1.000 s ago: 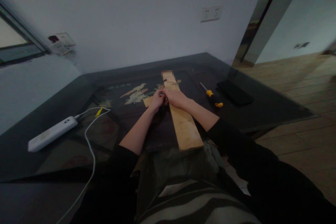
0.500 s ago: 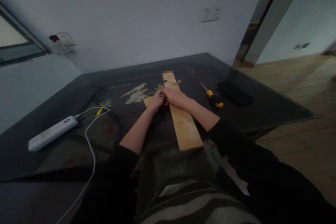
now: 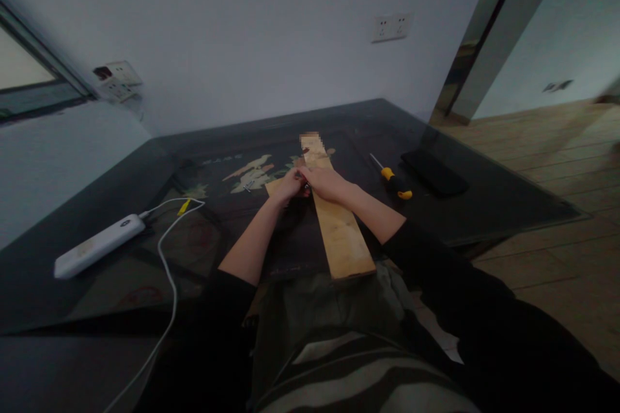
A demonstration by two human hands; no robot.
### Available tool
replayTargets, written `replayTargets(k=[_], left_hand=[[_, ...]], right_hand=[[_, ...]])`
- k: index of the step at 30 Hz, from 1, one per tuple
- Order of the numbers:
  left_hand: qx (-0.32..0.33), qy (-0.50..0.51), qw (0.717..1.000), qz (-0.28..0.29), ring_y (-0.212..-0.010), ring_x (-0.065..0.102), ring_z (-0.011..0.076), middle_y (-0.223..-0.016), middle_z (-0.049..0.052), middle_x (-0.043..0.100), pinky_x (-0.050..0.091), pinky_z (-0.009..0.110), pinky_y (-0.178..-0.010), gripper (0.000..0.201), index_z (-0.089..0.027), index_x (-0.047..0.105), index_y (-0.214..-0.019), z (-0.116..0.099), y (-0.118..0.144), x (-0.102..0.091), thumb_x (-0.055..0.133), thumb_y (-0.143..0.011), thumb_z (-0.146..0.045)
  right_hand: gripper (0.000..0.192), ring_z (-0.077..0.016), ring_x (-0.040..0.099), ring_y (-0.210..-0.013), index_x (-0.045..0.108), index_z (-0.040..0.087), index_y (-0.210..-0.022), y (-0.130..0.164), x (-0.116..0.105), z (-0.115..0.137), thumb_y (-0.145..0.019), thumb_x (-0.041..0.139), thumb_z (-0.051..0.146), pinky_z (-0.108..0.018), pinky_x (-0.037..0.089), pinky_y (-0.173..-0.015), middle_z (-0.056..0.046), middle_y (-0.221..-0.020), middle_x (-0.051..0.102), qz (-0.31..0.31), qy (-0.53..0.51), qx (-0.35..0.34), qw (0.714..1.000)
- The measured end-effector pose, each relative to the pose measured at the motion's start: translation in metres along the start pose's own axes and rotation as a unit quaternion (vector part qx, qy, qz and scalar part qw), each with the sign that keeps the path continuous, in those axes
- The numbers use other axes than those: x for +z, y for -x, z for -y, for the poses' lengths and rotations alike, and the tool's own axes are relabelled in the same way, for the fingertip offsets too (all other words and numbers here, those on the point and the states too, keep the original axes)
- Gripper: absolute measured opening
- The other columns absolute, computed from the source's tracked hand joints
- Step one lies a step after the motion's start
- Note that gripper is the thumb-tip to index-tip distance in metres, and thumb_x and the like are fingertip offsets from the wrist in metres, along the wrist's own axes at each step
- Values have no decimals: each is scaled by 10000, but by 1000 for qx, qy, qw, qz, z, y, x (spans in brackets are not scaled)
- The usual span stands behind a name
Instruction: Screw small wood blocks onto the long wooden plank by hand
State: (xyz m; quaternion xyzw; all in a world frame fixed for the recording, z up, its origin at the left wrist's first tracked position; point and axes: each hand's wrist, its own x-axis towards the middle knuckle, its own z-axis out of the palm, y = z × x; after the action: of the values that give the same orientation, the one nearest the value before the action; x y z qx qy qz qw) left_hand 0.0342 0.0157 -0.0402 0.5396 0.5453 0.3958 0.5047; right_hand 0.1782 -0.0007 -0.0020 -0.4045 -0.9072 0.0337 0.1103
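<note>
STEP: seating a small part, too small to identify, at plank edge | LEFT: left hand (image 3: 287, 186) fingers pinched together on the part | RIGHT: right hand (image 3: 323, 182) pressed flat on long pale wooden plank (image 3: 339, 232), finger state unclear | ADVICE: keep plank pinned; yellow-handled screwdriver (image 3: 393, 182) lies right of fingers, apart.

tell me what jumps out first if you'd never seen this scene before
The pale wooden plank stands out against the dark glass table, running from the near edge toward the middle. The left hand and right hand meet on it, pinching something too small to make out. A yellow-handled screwdriver lies to the right, and a white power bank with its cable sits far left.
</note>
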Motion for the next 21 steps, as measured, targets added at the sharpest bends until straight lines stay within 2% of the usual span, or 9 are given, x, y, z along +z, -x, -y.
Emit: replayTargets(k=[4, 10, 17, 21], left_hand=[[-13, 2, 1000, -5, -388, 519, 71, -552, -68, 537, 453, 169, -447, 98, -187, 490, -978, 0, -2, -1, 554, -929, -132], [-23, 3, 1000, -14, -404, 530, 72, -559, -55, 554, 458, 170, -457, 109, -182, 498, -954, -2, 1, -1, 541, -915, -90], [-16, 8, 999, -27, -416, 537, 72, -589, -49, 574, 463, 183, -474, 116, -178, 511, -942, -3, 4, 0, 565, -898, -85], [-18, -1, 1000, -20, -414, 535, 74, -556, -53, 564, 450, 174, -466, 127, -173, 500, -923, -5, 6, 1, 536, -901, -54]], right_hand=[[385, -274, 597, -1144, 473, 121, -1327, -1, 3, -1, -943, 485, 114, -363, 455, -898, -183, -1279, 617, -9, -1, -11, 1000], [339, -286, 616, -1104, 501, 114, -1311, -2, 4, -1, -987, 406, 139, -387, 453, -890, -186, -1213, 651, -8, 4, 15, 1000], [387, -269, 598, -1142, 499, 99, -1333, 0, 2, 4, -953, 431, 73, -364, 443, -910, -181, -1248, 627, -14, 20, -7, 1000], [327, -273, 606, -1121, 516, 77, -1280, 0, 3, 5, -965, 431, 94, -367, 453, -896, -195, -1222, 635, -12, 22, 20, 999]])
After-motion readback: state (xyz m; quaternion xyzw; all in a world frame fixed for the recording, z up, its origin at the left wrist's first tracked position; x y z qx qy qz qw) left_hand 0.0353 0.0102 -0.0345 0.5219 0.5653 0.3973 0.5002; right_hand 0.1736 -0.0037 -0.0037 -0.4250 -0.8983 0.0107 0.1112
